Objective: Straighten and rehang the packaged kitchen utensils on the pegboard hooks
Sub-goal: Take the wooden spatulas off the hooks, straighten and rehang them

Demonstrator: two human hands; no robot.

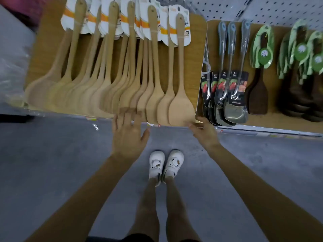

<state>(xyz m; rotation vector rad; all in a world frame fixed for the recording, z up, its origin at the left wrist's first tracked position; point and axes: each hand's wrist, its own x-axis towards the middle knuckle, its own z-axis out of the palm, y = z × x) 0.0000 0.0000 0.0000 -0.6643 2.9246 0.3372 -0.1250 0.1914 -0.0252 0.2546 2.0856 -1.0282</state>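
Pinching the end spatula [181,105], the right grip [203,131] sits just beside steel ladles [234,112] — left grip [128,135] spread over overlapping spatulas [97,98].

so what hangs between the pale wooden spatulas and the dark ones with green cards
A row of metal turners with grey handles and black card sleeves, seen in the head view.

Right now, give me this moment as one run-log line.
step: straightening | left hand: open, spread by wooden spatula blades | right hand: at lower corner of rightmost spatula, grip unclear

No legible print on spatula cards [234,84]
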